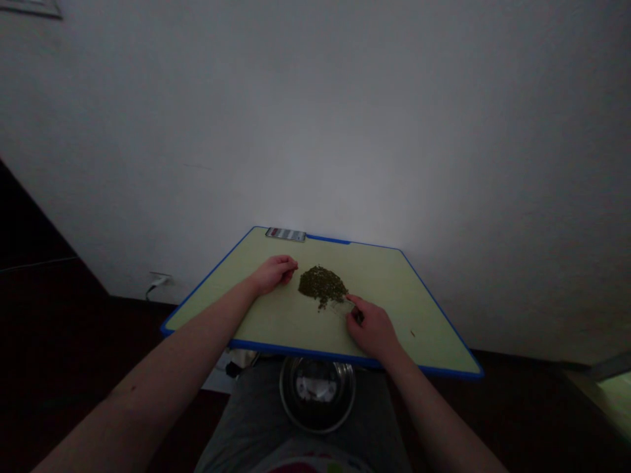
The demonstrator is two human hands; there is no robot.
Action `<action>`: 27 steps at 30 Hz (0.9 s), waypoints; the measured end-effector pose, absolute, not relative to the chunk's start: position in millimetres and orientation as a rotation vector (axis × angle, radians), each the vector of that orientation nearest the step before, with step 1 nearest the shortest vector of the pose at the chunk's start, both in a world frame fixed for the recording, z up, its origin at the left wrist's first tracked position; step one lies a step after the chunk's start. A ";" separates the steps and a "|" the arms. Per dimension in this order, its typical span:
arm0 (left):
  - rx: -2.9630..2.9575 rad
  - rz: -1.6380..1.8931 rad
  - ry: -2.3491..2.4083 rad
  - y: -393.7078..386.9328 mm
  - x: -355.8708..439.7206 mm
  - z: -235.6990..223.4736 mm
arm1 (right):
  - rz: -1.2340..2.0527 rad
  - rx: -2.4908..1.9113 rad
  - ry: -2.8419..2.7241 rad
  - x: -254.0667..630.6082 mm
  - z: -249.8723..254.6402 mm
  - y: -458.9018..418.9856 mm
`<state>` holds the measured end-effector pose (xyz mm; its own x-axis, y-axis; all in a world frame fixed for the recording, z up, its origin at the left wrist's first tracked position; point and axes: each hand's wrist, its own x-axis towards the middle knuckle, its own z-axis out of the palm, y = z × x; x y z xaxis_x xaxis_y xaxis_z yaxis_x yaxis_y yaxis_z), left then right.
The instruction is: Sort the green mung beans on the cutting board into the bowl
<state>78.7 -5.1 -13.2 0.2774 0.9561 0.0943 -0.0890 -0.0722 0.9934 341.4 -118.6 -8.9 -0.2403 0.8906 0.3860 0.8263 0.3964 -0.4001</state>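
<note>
A heap of small dark-green grains (321,284), like beans or seeds, lies on a pale yellow-green tabletop (389,276) with blue edging. My left hand (276,272) rests just left of the heap, thumb and fingers pinched together; whatever they may hold is too small to make out. At the heap's near right edge, my right hand (371,325) is closed on a clear flat piece (339,307), its outline faint against the table. A few loose grains are scattered by this piece. Below the table's near edge, a shiny metal bowl (317,394) sits on my lap.
A phone (286,234) lies at the table's far left edge, against the pale wall (345,118). One small brown bit (413,333) is on the table right of my right hand. A plug with a cable (158,282) is low on the wall at left.
</note>
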 end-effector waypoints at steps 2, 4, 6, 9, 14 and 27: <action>1.336 1.092 0.907 -5.6 78.6 -12.9 | 0.162 -1.472 -2.070 342.4 -9.2 -118.6; 1.329 1.094 0.911 -6.2 78.9 -12.2 | 0.181 -1.452 -2.070 342.8 -8.4 -119.4; 1.315 1.089 0.913 -6.6 79.4 -11.4 | 0.211 -1.388 -2.126 342.2 -7.2 -120.4; 1.292 1.083 0.908 -6.8 80.1 -10.3 | 0.236 -1.258 -2.271 339.3 -5.6 -121.2; 1.276 1.086 0.919 -6.8 81.0 -9.4 | 0.212 -1.228 -2.350 335.3 -5.5 -119.9; 1.293 1.082 0.908 -7.4 79.3 -10.9 | 0.156 -1.466 -2.062 340.8 -10.5 -118.6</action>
<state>79.3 -7.4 -10.9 0.2728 0.9600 0.0636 -0.1039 -0.0363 0.9939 340.8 -118.6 -10.5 -0.2122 0.8921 0.3988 0.8217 0.3838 -0.4213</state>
